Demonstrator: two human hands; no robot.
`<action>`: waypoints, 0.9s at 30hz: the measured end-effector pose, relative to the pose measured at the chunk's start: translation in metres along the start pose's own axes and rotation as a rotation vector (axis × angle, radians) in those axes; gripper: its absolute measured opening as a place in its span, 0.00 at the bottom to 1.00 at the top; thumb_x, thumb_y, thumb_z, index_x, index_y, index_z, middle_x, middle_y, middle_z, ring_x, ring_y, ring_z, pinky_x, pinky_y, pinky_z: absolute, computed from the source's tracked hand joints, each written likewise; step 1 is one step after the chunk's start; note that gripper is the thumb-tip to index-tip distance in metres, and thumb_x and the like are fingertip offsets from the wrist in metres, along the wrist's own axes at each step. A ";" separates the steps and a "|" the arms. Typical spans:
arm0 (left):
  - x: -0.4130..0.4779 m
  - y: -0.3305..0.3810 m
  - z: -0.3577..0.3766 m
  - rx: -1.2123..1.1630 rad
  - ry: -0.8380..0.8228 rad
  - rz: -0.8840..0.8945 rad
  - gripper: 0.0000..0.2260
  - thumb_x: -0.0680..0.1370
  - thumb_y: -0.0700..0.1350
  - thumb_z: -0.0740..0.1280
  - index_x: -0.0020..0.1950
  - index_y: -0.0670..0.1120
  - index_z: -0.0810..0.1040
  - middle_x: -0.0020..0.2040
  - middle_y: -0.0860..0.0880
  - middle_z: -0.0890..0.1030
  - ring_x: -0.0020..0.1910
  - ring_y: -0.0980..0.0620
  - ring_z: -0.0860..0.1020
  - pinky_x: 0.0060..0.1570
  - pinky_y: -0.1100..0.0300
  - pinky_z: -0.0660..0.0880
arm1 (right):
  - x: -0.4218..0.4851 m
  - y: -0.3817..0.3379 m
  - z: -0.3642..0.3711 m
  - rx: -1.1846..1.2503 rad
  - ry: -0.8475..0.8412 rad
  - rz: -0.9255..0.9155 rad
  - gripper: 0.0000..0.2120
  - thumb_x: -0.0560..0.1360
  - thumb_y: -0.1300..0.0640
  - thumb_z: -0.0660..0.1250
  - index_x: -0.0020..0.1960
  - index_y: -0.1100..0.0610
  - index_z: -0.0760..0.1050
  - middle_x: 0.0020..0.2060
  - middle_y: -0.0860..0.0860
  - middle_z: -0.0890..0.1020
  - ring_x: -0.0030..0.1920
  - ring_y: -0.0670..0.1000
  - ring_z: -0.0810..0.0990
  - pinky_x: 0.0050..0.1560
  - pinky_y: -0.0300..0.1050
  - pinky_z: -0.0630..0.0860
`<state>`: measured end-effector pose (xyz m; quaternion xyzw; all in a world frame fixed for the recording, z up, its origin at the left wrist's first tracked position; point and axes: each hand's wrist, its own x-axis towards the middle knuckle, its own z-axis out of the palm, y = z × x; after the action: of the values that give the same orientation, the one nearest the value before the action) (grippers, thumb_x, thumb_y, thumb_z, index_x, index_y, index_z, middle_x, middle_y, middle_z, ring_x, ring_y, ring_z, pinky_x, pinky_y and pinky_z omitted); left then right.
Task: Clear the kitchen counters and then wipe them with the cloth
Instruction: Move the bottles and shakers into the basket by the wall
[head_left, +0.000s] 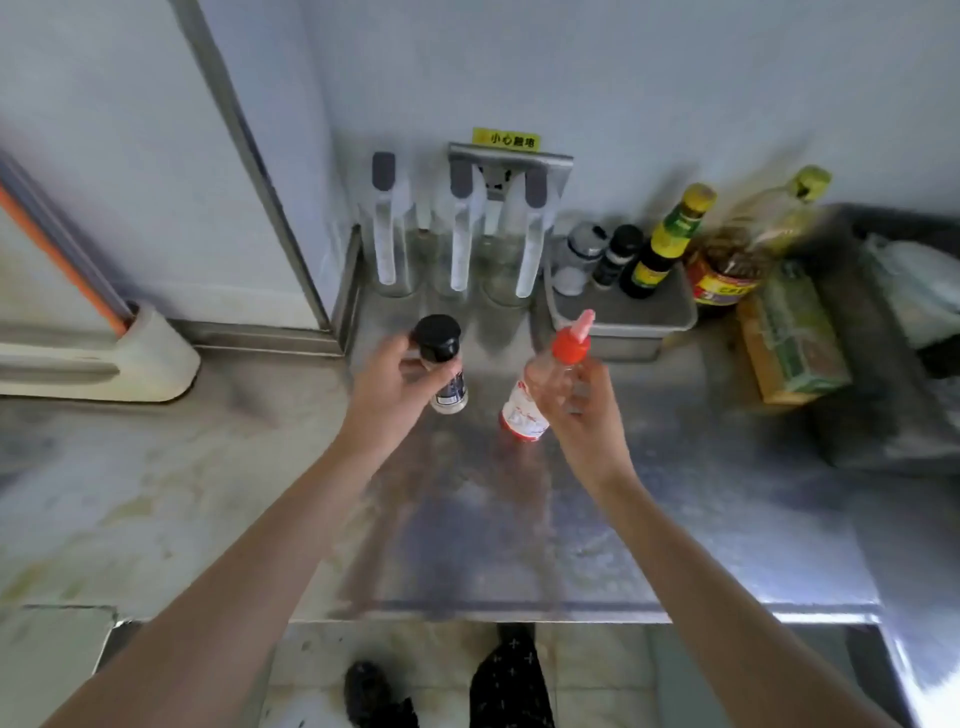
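My left hand (387, 387) grips a small clear shaker jar with a black lid (440, 358) just above the steel counter (519, 519). My right hand (576, 400) holds a clear squeeze bottle with a red nozzle cap and a red-and-white label (530, 400), tilted with its cap pointing up and away. Both bottles hover over the back middle of the counter, about a hand's width apart. No cloth is in view.
Three tall glass jars with grey-handled scoops (457, 244) stand at the back wall. A grey tray (623, 317) behind my right hand holds several small bottles and a dark sauce bottle (667, 244). An oil bottle (779, 218), a red-labelled jar (727, 275) and a green box (795, 332) crowd the right.
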<state>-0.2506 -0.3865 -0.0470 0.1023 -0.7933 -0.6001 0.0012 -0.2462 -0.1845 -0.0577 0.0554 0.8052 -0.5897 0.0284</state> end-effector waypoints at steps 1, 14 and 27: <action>0.010 0.003 0.016 0.009 -0.005 0.018 0.14 0.68 0.48 0.75 0.49 0.47 0.76 0.48 0.44 0.81 0.42 0.58 0.81 0.44 0.64 0.76 | 0.008 0.004 -0.011 -0.002 0.017 -0.007 0.18 0.73 0.55 0.71 0.58 0.47 0.67 0.54 0.51 0.78 0.49 0.42 0.79 0.42 0.31 0.75; 0.115 0.058 0.174 -0.066 -0.085 0.150 0.15 0.72 0.39 0.72 0.56 0.38 0.75 0.42 0.55 0.78 0.35 0.71 0.76 0.38 0.76 0.70 | 0.135 0.031 -0.132 0.019 0.334 -0.167 0.22 0.72 0.52 0.71 0.59 0.57 0.66 0.47 0.40 0.74 0.44 0.31 0.73 0.48 0.29 0.71; 0.161 0.023 0.256 0.073 0.024 0.195 0.18 0.68 0.42 0.73 0.57 0.42 0.77 0.49 0.51 0.79 0.50 0.49 0.80 0.54 0.52 0.76 | 0.207 0.077 -0.141 -0.058 0.236 -0.221 0.24 0.68 0.55 0.72 0.60 0.62 0.68 0.52 0.56 0.76 0.51 0.47 0.76 0.55 0.44 0.75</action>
<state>-0.4436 -0.1629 -0.1165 0.0314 -0.8209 -0.5665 0.0653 -0.4398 -0.0157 -0.1107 0.0343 0.8208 -0.5553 -0.1298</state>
